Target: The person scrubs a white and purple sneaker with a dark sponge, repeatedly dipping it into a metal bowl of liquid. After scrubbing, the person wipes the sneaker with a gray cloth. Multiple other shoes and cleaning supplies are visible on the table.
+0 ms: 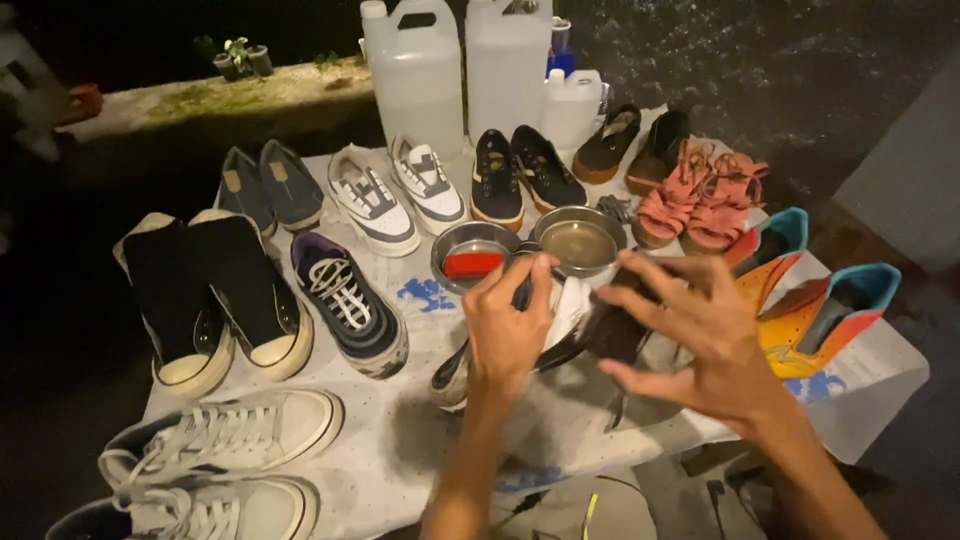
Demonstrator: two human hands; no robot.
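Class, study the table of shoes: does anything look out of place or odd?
One dark striped sneaker lies without a partner beside it, while the others sit in pairs. Its likely mate, a dark shoe, is between the left hand and right hand.

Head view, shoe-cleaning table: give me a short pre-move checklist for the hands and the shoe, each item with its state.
1. Left hand grips the dark shoe: ok.
2. Right hand grips the shoe: not ok, fingers spread open over it.
3. Metal bowl with murky liquid upright beside the shoe: ok.
4. Second bowl holds a red brush: ok.
5. Brush in the left hand: cannot tell, hidden by the fingers.
6. Purple sneaker apart from the hands: ok.
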